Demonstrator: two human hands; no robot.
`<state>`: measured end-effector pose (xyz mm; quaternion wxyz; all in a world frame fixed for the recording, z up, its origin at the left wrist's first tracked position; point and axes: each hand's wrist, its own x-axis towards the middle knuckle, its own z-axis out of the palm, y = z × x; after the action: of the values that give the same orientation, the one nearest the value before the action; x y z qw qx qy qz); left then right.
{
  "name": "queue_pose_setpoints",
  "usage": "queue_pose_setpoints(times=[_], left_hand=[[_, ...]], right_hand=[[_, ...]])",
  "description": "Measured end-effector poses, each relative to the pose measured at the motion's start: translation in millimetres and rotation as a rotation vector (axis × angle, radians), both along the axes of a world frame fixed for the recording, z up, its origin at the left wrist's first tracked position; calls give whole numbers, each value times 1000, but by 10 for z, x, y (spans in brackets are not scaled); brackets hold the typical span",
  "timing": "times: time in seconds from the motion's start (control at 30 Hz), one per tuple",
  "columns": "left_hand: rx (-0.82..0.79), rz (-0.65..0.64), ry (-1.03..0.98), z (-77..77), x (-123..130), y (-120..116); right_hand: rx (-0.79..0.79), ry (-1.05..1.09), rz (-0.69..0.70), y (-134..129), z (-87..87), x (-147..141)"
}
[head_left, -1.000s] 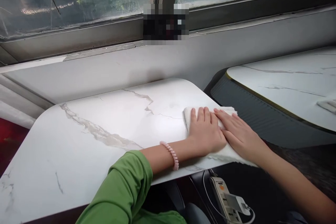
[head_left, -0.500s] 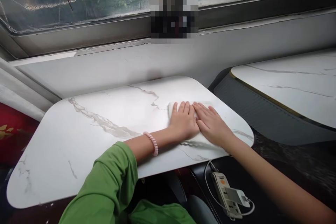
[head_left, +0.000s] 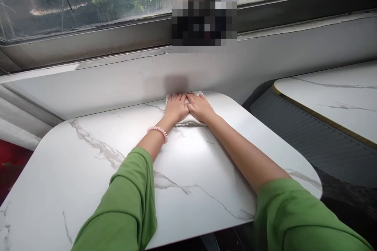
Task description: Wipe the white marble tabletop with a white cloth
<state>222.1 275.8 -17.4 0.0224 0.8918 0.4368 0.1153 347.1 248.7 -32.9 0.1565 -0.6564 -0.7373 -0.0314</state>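
Observation:
A folded white cloth (head_left: 191, 121) lies flat on the white marble-patterned table (head_left: 97, 180), close to the table's far edge by the wall. My left hand (head_left: 176, 108) rests palm down on the cloth's left half, its fingers stretched out toward the wall. Beside it, my right hand (head_left: 200, 107) presses flat on the right half, fingers also extended. The two hands touch at the thumbs. A pink coiled band (head_left: 159, 130) circles my left wrist. Much of the cloth is hidden beneath both hands.
A low white wall (head_left: 123, 86) rises behind the table, with a metal-framed window (head_left: 118, 31) above. To the right stands another marble-patterned table (head_left: 338, 94) with a grey ribbed surface (head_left: 282, 125) beside it. A white curtain (head_left: 17, 117) hangs at left.
Both hands have slid the cloth away from me and to the left, from the table's right side to its far edge. My arms are stretched further out.

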Motion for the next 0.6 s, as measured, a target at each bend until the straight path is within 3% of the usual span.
queue_pose_setpoints(times=[0.13,0.3,0.43,0.6], left_hand=[[12,20,-14,-14,1,50],[0,55,18,14,-29,-118],[-3,82,30,17,-84,-470],[-13,28,28,13,-143,-1195]], right_hand=[[5,12,16,59,12,9],[-13,20,27,-77,21,-8],[-7,31,78,-382,5,-37],[8,11,114,-1149,-33,-21]])
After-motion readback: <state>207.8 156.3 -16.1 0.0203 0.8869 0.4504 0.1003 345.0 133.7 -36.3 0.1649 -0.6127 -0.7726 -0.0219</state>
